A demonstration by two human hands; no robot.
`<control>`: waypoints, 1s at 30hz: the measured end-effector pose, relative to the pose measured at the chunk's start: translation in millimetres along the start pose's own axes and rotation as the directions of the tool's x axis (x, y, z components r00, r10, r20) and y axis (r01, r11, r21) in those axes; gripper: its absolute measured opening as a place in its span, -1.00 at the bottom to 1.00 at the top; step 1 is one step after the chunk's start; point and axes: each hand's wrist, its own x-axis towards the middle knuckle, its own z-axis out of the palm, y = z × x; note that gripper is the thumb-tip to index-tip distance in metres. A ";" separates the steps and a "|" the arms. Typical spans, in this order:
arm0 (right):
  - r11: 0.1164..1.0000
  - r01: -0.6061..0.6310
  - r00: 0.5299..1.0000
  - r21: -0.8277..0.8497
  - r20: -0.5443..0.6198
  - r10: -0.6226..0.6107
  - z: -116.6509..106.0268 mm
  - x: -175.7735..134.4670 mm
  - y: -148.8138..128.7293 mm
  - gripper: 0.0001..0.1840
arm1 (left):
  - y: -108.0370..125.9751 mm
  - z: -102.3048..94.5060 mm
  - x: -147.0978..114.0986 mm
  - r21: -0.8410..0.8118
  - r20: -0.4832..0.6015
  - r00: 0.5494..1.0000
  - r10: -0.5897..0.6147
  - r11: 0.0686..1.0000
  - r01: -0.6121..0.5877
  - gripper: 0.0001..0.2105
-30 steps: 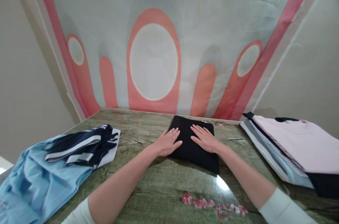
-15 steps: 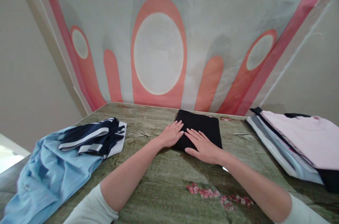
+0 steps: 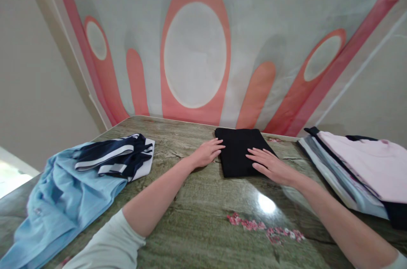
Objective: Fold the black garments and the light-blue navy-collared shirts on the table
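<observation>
A black folded garment [image 3: 238, 154] lies flat as a neat rectangle near the table's far edge. At its left edge rests my left hand [image 3: 205, 153], fingers stretched out, fingertips on the cloth. My right hand [image 3: 270, 166] lies open on the garment's right side, fingers extended and palm down. Neither hand grips anything. The kind of garment does not show in its folded state.
On the left, a rumpled light blue garment [image 3: 70, 192] lies under a navy garment with white stripes [image 3: 117, 156]. A stack of folded clothes, topped by a pink shirt [image 3: 365, 163], stands at right. The wood-patterned table [image 3: 190, 218] meets a printed backdrop [image 3: 143, 14].
My right hand has slid right across the black garment, and my hands are farther apart. The garment now looks squarer to the view. The camera view has shifted slightly.
</observation>
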 end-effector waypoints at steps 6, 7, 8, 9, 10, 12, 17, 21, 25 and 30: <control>0.998 -0.049 0.999 -0.035 -0.015 0.049 13.2 2.3 -10.8 -0.40 | 19.2 5.1 2.2 0.019 0.120 0.993 0.017 1.000 -0.019 -0.65; 0.998 -0.050 0.999 -0.043 -0.014 0.050 13.9 2.4 -12.2 -0.40 | 20.8 4.6 2.1 0.022 0.135 0.991 0.011 1.000 -0.014 -0.65; 0.998 -0.049 0.999 -0.048 -0.014 0.049 14.0 2.3 -13.2 -0.40 | 22.5 3.5 2.0 0.027 0.146 0.989 0.003 1.000 -0.007 -0.64; 0.998 -0.047 0.999 -0.049 -0.017 0.046 13.4 1.9 -13.7 -0.41 | 24.8 1.7 2.0 0.033 0.153 0.988 -0.005 0.999 0.000 -0.64; 0.998 -0.042 0.999 -0.045 -0.022 0.041 12.1 1.2 -13.7 -0.40 | 27.8 -0.6 2.1 0.040 0.156 0.988 -0.013 0.999 0.007 -0.64; 1.000 -0.020 1.000 -0.022 -0.023 0.020 7.7 -1.3 -11.8 -0.38 | 37.2 -5.9 2.3 0.050 0.156 0.988 -0.010 0.999 0.002 -0.64; 0.995 0.073 0.997 0.066 -0.009 -0.072 -7.9 -14.0 -0.3 -0.20 | 71.7 -9.4 1.5 0.053 0.187 0.973 0.138 0.987 -0.150 -0.47; 0.996 0.087 0.995 0.021 -0.045 -0.086 -11.1 -21.3 1.0 -0.16 | 87.2 -0.6 1.7 0.117 0.214 0.969 0.123 0.982 -0.151 -0.37; 0.996 0.073 0.995 -0.047 -0.061 -0.076 -6.0 -20.4 -6.2 -0.14 | 85.1 5.3 2.5 0.199 0.229 0.970 0.075 0.972 -0.122 -0.30; 0.995 -0.003 0.990 -0.101 -0.140 -0.011 1.9 -14.7 -18.8 -0.26 | 71.7 6.5 2.9 0.216 0.184 0.983 0.016 0.975 -0.057 -0.48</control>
